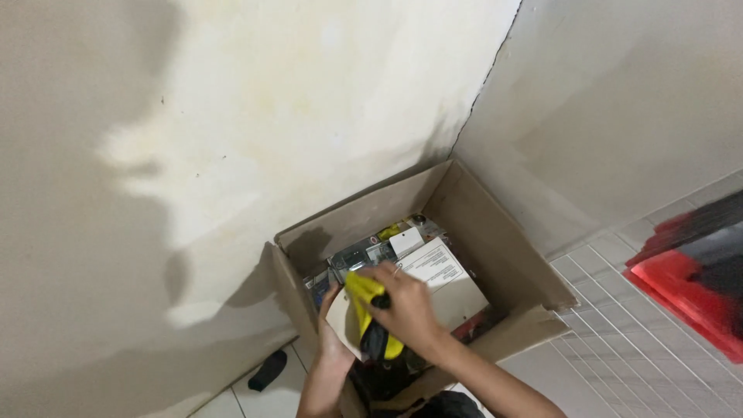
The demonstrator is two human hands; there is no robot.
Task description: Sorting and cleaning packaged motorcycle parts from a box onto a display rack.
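Head view, looking down into a room corner. One open cardboard box (495,232) sits on the tiled floor (619,340) against the wall (232,116), flaps splayed outward.

Right hand (406,306) is closed over a yellow-and-black tool (371,321), gripping it near the upper end. The tool's long axis runs roughly top to bottom in the frame, its yellow end toward the box interior and its black end toward the person.

Left hand (331,310) is lower and mostly hidden behind the tool; cannot tell whether it is open or curled. It lies just beside the tool, on its left.

Count: two hands, one tool, one box. Inside the box: one white printed sheet (441,267), one small white card (406,240), one small yellow item (389,231).

On the floor: one dark object (267,370) left of the box, one red-and-grey cloth (696,271) at right
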